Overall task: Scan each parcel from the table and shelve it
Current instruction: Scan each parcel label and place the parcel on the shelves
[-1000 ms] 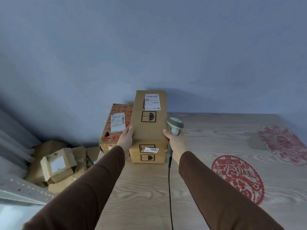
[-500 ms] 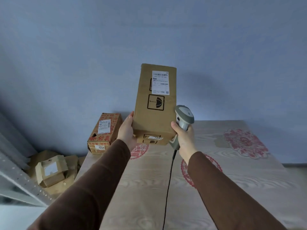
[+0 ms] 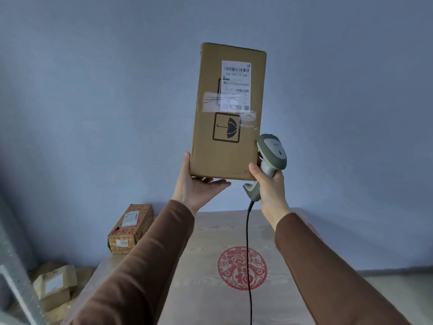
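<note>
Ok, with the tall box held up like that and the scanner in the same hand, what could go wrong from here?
1. The tall box is held only at its bottom end, the left hand under one corner: it could tip or slip.
2. The right hand grips the scanner while steadying the box, so either hold may be weak.
3. The cable hangs over the table and could snag.

Tall brown parcel (image 3: 228,113) — a second ago on the stack at the table's (image 3: 210,301) far left, now raised well clear of it, upright against the wall. Left hand (image 3: 199,184) shifts from its side to beneath its lower edge; right hand (image 3: 269,184) rises alongside, gripping the scanner (image 3: 271,158) — cable now hanging free.
</note>
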`<action>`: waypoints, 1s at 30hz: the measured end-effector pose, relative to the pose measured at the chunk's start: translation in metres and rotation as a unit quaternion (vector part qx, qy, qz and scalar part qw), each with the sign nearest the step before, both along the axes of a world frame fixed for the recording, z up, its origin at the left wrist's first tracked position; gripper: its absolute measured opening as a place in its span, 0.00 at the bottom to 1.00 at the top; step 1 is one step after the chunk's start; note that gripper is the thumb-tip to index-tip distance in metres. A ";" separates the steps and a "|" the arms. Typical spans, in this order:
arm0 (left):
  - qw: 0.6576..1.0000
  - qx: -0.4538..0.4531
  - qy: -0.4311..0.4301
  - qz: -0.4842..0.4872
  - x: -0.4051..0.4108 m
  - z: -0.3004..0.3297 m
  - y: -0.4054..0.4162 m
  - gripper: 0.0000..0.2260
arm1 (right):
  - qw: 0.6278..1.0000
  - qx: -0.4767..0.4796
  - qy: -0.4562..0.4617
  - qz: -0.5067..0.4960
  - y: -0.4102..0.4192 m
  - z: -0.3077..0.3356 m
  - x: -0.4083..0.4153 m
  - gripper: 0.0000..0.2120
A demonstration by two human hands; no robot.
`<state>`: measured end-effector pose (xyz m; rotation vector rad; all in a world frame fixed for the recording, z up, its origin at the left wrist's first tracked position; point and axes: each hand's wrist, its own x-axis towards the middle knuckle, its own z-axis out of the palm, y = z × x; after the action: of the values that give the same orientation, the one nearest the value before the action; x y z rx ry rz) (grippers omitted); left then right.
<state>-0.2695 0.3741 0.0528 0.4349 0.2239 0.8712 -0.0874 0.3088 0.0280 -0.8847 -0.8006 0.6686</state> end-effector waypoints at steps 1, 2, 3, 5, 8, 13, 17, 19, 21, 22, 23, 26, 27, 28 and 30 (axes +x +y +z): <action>0.999 0.010 -0.036 -0.033 0.002 0.007 -0.009 0.41 | 1.000 0.009 -0.009 -0.006 -0.007 0.008 0.001 0.21; 0.995 0.028 -0.068 -0.062 0.005 0.014 -0.018 0.42 | 1.000 0.018 -0.017 -0.010 -0.014 0.016 0.002 0.20; 0.991 0.050 -0.088 -0.083 0.006 0.020 -0.025 0.42 | 0.999 0.025 -0.024 -0.012 -0.020 0.023 0.003 0.20; 0.986 0.095 -0.100 -0.098 0.009 0.031 -0.035 0.43 | 0.999 0.038 -0.033 -0.014 -0.030 0.035 0.005 0.18; 0.979 0.133 -0.109 -0.109 0.011 0.042 -0.043 0.46 | 0.998 0.055 -0.041 -0.014 -0.043 0.049 0.005 0.17; 0.978 0.130 -0.114 -0.117 0.009 0.041 -0.051 0.44 | 0.995 0.069 -0.070 -0.025 -0.058 0.060 0.001 0.19; 0.980 0.138 -0.091 -0.107 0.004 0.033 -0.047 0.43 | 0.993 0.063 -0.096 -0.039 -0.062 0.060 -0.004 0.18; 0.979 0.152 -0.083 -0.106 0.001 0.030 -0.044 0.42 | 0.991 0.067 -0.110 -0.041 -0.062 0.061 -0.007 0.18; 0.980 0.155 -0.081 -0.100 -0.001 0.029 -0.041 0.41 | 0.990 0.068 -0.121 -0.039 -0.063 0.063 -0.010 0.17; 0.980 0.153 -0.083 -0.096 -0.003 0.028 -0.040 0.41 | 0.989 0.069 -0.125 -0.037 -0.062 0.063 -0.011 0.16; 0.981 0.149 -0.085 -0.092 -0.005 0.027 -0.038 0.40 | 0.988 0.073 -0.129 -0.034 -0.062 0.063 -0.011 0.13; 0.983 0.139 -0.086 -0.087 -0.009 0.023 -0.034 0.39 | 0.988 0.093 -0.124 -0.020 -0.063 0.063 -0.012 0.06; 0.983 0.133 -0.088 -0.087 -0.009 0.021 -0.033 0.39 | 0.988 0.097 -0.122 -0.016 -0.063 0.063 -0.013 0.08; 0.984 0.128 -0.091 -0.088 -0.010 0.020 -0.033 0.39 | 0.988 0.098 -0.122 -0.013 -0.064 0.063 -0.014 0.09; 0.985 0.119 -0.096 -0.084 -0.009 0.017 -0.031 0.39 | 0.988 0.093 -0.119 -0.006 -0.064 0.063 -0.015 0.07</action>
<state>-0.2780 0.3435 0.0701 0.5796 -0.0941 0.7700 -0.1025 0.2453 0.0914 -0.8059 -1.0535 0.4730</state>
